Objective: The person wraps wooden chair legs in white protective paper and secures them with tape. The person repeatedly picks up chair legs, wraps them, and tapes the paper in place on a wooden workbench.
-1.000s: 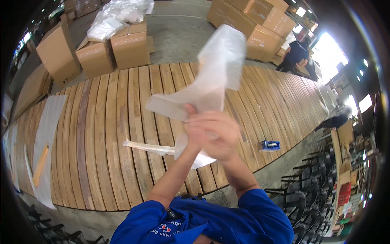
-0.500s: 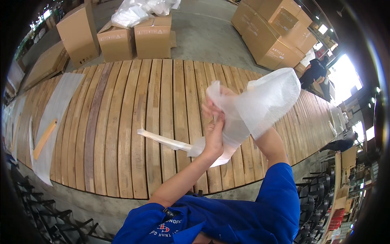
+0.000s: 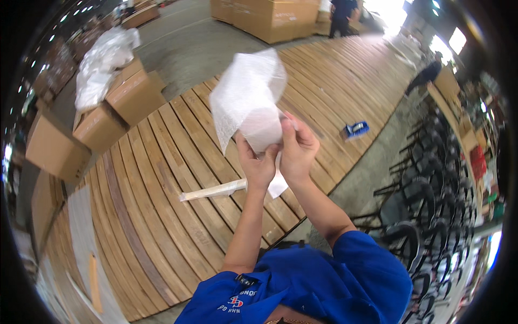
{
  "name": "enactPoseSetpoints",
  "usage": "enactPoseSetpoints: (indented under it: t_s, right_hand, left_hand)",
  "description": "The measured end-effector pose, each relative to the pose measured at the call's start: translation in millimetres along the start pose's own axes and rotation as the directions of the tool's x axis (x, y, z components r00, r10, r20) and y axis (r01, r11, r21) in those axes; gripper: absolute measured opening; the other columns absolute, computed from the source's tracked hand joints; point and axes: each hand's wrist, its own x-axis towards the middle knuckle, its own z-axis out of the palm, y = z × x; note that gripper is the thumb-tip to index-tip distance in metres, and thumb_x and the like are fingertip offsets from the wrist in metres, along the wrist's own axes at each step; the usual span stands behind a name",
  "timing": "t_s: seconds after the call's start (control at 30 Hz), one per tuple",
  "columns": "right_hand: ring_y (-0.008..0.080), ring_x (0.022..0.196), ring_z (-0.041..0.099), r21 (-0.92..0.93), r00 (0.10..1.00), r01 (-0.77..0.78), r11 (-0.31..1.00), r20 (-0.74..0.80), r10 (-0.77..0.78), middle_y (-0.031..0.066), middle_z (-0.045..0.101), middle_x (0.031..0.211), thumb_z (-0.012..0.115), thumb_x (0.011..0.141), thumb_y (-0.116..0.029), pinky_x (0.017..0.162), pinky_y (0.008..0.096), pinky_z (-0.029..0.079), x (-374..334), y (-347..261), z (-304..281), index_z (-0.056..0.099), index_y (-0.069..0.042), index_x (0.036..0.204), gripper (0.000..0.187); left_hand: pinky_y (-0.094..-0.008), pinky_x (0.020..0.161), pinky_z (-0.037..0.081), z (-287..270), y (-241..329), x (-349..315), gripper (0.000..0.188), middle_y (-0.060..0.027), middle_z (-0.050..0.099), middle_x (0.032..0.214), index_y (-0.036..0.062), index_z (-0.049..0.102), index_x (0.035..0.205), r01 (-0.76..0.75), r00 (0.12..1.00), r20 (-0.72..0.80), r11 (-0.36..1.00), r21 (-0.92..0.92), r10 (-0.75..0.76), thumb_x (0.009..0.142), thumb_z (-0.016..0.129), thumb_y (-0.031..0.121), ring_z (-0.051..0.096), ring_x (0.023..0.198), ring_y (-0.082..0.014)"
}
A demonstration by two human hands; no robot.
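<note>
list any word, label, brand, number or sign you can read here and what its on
Blue shirt: white lettering and a red-white emblem, wording not copied.
Large top carton: white print, too blurred to read.
Tall left carton: dark marks, too small.
Wooden table: faint marks, unreadable.

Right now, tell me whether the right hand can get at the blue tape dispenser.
Probably yes: nothing visible stands between the right hand and the blue tape dispenser, though the fingers are holding white wrap.
</note>
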Motion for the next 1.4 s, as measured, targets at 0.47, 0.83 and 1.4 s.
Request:
enactPoseSetpoints:
  t_s: [0.47,0.83,1.4]
  right_hand:
    - [0.0415,0.108,0.068,-0.122,0.713,0.683,0.721,0.325,-0.621,0.0257,0.067,0.120,0.073,0.086,-0.007,0.088,0.0471,0.058,-24,-6,-48,0.064,0.005,0.116,0.033]
    - [0.0270,0.113,0.064,-0.064,0.734,0.466,0.882,0.584,-0.346,0.0088,0.070,0.122,0.074,0.087,-0.017,0.092,0.0411,0.050,57,58,-197,0.073,-0.007,0.109,0.024]
    - [0.0225,0.086,0.069,-0.060,0.347,-0.844,0.533,-0.820,0.456,0.0137,0.074,0.094,0.078,0.089,-0.031,0.076,0.0400,0.054,237,410,-613,0.072,0.009,0.100,0.041]
  left_hand:
    - [-0.0410,0.105,0.047,18,59,-46,0.080,-0.0186,0.049,0.139,-0.0009,0.028,0.149,-0.307,0.948,0.118,0.949,0.074,0.297,0.084,0.074,0.003,0.054,0.125,-0.0294]
    - [-0.0456,0.101,0.050,43,36,-23,0.075,-0.0201,0.053,0.134,0.0000,0.034,0.147,-0.211,0.818,-0.343,0.794,0.570,0.463,0.089,0.076,0.024,0.057,0.117,-0.0331]
    - [-0.0466,0.091,0.048,136,14,38,0.053,0.0006,0.065,0.112,0.0201,0.062,0.122,-0.164,0.817,-0.296,0.692,0.703,0.494,0.080,0.079,0.049,0.059,0.107,-0.0189]
